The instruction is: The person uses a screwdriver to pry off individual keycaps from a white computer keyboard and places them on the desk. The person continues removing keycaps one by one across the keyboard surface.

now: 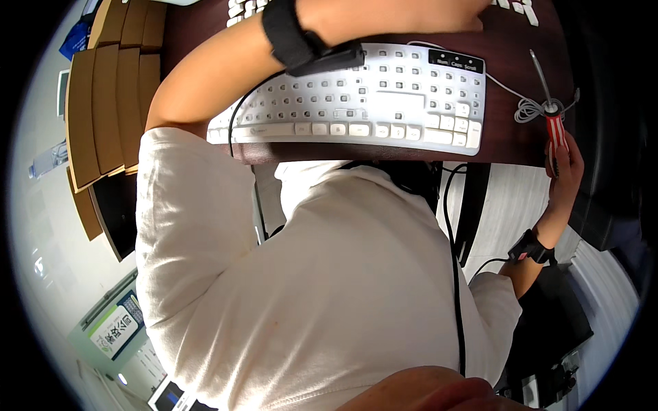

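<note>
Take the white plastic keyboard (401,106) as the hub of a clock, with twelve pointing away from you: it lies flat on the dark reddish-brown desk (521,147), most of its keys bare down to small grey stems, with white caps left along the near row and in the number block at four o'clock. Out at about three to four o'clock is the slim screwdriver with a red-and-white striped handle (556,129), its metal shaft pointing roughly toward twelve. Your right hand (567,168) has its fingers closed around the rear of that handle, while the loosely coiled grey cable (529,109) lies just beside the shaft. Your left hand (467,15) is out at about two o'clock, its forearm crossing above the far part of the keyboard; the upper edge cuts off its fingers, so you cannot tell whether they are spread or gripping. Loose white keycaps (245,9) lie at ten to eleven o'clock, with more at two. The screwdriver should feel light and rigid; take it by the thick striped part, well behind the shaft, where the grip is likely least slippery. The keyboard is probably light, with a slightly flexible shell and delicate exposed stems, so hold it by its outer rim at three and nine o'clock rather than pressing on its face.
</note>
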Demonstrator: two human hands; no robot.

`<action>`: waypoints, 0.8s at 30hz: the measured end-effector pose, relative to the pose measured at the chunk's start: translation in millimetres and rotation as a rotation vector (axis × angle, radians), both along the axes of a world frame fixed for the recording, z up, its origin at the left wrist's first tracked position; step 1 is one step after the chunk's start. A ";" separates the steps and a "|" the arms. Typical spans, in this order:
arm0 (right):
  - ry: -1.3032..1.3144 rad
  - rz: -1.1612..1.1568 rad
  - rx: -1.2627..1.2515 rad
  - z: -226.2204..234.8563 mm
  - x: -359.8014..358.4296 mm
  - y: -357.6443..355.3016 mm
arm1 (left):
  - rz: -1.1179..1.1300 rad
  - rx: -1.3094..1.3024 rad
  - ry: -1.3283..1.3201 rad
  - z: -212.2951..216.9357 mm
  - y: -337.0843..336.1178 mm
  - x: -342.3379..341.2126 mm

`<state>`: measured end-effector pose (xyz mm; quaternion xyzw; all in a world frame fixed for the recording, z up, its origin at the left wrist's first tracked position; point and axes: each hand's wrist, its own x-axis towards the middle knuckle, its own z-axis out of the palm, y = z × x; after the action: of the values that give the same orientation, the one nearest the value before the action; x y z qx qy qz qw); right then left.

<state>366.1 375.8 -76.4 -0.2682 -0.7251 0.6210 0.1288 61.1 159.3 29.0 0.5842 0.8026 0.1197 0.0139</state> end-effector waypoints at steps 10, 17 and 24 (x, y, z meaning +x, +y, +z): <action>-0.097 0.292 0.598 71.3 8.3 -14.5 | -0.058 -0.043 -0.379 -12.1 -74.1 77.2; -0.231 0.453 0.691 134.6 -11.7 -51.9 | 0.022 0.095 -0.338 -37.1 -71.3 97.8; -0.201 0.572 0.854 140.4 -30.1 -54.6 | 0.056 0.010 -0.358 -37.5 -68.5 103.8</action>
<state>336.0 321.2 64.0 -0.0414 -0.9668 0.2516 -0.0185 164.9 90.8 -8.5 0.5311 0.8025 0.2262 0.1506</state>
